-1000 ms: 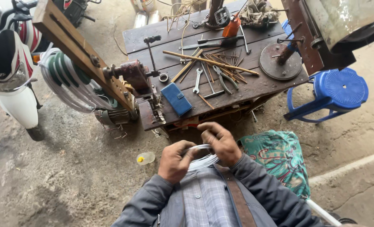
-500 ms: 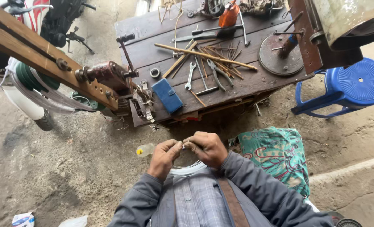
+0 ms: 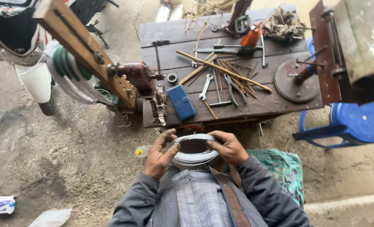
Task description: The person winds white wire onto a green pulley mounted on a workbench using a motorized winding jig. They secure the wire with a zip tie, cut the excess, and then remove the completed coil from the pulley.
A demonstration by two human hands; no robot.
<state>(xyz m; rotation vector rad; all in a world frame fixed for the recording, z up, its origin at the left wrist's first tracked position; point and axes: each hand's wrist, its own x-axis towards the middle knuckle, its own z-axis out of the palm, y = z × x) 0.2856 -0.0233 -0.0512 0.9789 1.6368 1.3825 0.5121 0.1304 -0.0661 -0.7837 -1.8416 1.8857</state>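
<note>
Head view: the wire coil (image 3: pixel 194 148), bunched small between the hands a moment ago, now spreads into a ring, left hand (image 3: pixel 159 154) and right hand (image 3: pixel 227 147) each pinching its rim.

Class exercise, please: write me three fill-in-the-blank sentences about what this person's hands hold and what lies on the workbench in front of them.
1. The left hand and right hand together hold a coil of pale ____.
2. The flat case near the front edge of the wooden workbench is ____ in colour.
3. The plastic stool beside the workbench is ____.

Missing words: wire; blue; blue
</note>
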